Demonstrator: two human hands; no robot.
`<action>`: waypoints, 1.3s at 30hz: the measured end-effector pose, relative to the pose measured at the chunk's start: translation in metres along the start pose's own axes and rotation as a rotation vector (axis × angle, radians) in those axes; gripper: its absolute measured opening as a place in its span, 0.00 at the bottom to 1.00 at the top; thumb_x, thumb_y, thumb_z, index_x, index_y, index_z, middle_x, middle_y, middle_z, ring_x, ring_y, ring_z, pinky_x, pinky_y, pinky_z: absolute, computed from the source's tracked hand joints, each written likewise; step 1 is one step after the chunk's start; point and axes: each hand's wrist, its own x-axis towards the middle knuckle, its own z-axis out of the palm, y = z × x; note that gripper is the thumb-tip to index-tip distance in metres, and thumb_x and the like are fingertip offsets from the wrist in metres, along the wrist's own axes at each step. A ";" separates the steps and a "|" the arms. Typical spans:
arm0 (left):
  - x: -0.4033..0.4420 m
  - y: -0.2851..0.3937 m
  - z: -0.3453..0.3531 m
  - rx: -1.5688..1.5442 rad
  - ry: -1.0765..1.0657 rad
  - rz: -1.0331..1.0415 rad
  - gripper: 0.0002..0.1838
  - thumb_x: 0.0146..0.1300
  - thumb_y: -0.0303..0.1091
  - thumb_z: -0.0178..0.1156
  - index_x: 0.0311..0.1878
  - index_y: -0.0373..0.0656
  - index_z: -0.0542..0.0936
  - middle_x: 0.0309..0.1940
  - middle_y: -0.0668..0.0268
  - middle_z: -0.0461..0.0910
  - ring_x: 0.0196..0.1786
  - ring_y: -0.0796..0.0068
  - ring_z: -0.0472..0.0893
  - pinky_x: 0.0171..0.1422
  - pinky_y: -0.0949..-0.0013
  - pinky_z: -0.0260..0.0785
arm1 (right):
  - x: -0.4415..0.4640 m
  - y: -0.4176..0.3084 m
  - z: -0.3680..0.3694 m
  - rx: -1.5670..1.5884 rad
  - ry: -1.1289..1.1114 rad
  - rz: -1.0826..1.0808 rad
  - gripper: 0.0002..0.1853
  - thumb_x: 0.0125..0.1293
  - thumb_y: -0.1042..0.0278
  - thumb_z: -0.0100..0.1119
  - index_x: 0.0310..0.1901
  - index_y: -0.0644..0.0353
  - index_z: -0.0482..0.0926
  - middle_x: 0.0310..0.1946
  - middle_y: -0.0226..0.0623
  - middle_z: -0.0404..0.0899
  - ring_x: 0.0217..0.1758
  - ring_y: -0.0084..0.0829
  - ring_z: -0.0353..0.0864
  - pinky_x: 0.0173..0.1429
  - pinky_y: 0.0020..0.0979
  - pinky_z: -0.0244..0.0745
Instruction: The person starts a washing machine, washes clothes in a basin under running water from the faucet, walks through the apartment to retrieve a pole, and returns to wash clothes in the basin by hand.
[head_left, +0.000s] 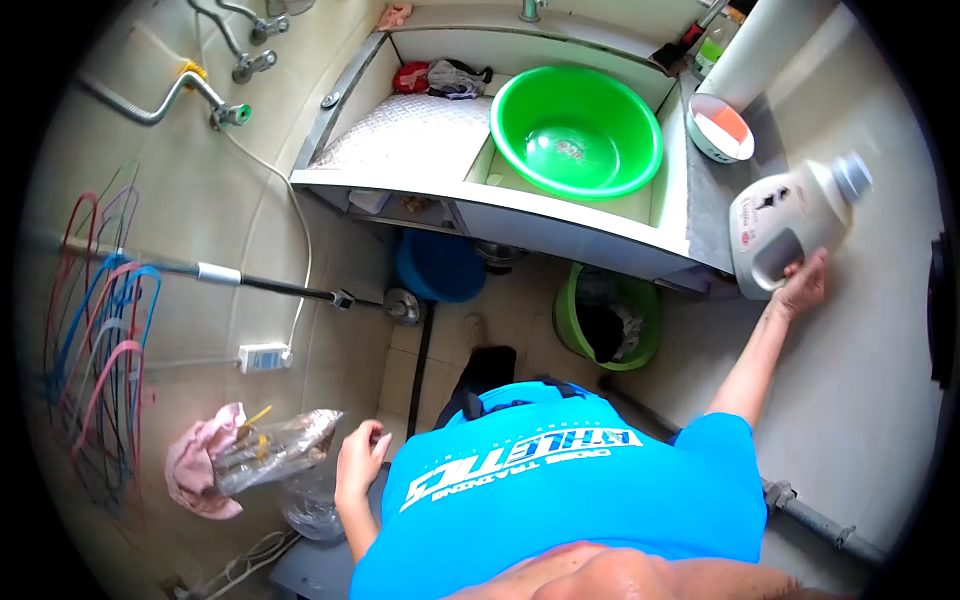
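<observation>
My right hand (pixel 803 288) grips the handle of a large pale laundry detergent jug (pixel 755 225) with a light blue-grey cap. The jug is tilted, its cap pointing up and to the right, at the right end of the sink counter. Low on the left, my left hand (pixel 362 455) hangs beside my body with its fingers loosely bent and nothing visible in them. Nearest to it is a clear plastic bag (pixel 285 450) on the wall. A bright green basin (pixel 530 160) stands in the sink, away from both hands.
Dark and red cloths (pixel 455 78) lie at the back of the ribbed washboard (pixel 400 135). A white bowl (pixel 705 140) sits on the right ledge. Below are a blue tub (pixel 440 268) and a green bucket (pixel 640 345) holding clothes. Hangers (pixel 120 300) hang from a rod (pixel 270 285) on the left.
</observation>
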 end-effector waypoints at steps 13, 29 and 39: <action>0.306 0.173 -0.071 -0.007 0.036 0.983 0.06 0.51 0.27 0.59 0.32 0.39 0.73 0.26 0.59 0.75 0.31 0.60 0.75 0.35 0.64 0.68 | 0.009 0.012 0.011 -0.480 0.315 -0.334 0.15 0.63 0.59 0.53 0.35 0.67 0.73 0.25 0.35 0.75 0.26 0.22 0.72 0.27 0.21 0.69; 0.444 0.245 -0.048 -0.181 0.069 0.622 0.08 0.54 0.32 0.59 0.33 0.38 0.77 0.32 0.61 0.78 0.36 0.70 0.77 0.40 0.69 0.67 | -0.118 0.125 0.177 -0.972 -0.889 0.008 0.29 0.49 0.62 0.64 0.52 0.68 0.66 0.49 0.57 0.68 0.54 0.50 0.67 0.54 0.39 0.67; 0.678 0.252 -0.040 -0.048 0.377 0.425 0.29 0.46 0.45 0.64 0.51 0.42 0.71 0.50 0.51 0.71 0.55 0.56 0.69 0.57 0.61 0.62 | -0.147 0.144 0.205 -1.056 -1.005 0.272 0.31 0.47 0.59 0.66 0.48 0.72 0.69 0.39 0.55 0.75 0.36 0.43 0.78 0.44 0.37 0.72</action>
